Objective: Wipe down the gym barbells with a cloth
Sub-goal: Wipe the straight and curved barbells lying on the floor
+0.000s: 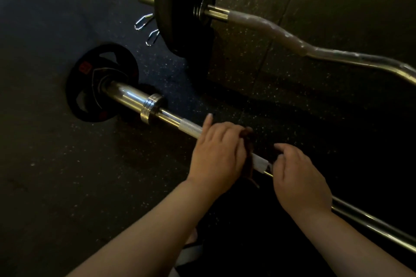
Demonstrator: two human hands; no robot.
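A straight barbell [193, 129] lay on the dark speckled floor [67, 164], with a small black plate [90, 83] on its far end. The left hand [216, 153] curled over the bar and held a dark brown cloth [247, 141] against it, one finger sticking out straight. The right hand [299, 177] sat just beside it at the bar with its fingers curled. It was too dark to tell if it pinched the cloth. A bent curl bar [281, 33] with a big black plate [180, 7] lay farther away, with metal clips [142, 22] next to it.
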